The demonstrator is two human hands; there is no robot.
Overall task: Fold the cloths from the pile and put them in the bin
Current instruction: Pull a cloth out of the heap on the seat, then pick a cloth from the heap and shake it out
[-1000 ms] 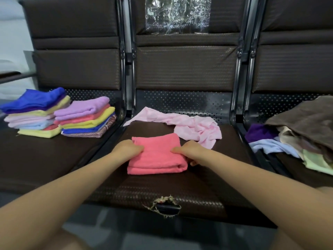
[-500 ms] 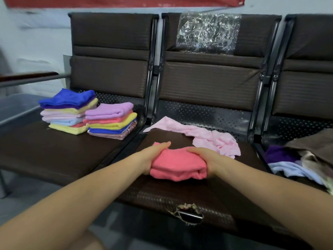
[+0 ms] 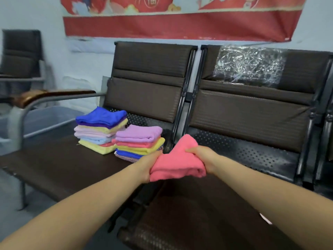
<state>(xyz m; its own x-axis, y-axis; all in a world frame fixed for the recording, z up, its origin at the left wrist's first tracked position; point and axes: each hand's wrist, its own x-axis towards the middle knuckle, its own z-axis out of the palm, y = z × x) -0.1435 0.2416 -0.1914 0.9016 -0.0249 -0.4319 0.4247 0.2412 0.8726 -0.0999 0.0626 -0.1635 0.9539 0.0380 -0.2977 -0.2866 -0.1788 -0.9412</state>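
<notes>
I am holding the folded coral-pink terry cloth [image 3: 177,160] in the air between my hands, left hand [image 3: 150,166] and right hand [image 3: 202,156] each gripping one short end. Its long axis is running left to right. The two stacks of folded coloured cloths [image 3: 119,135] are lying to the far left, nearer my left hand.
</notes>
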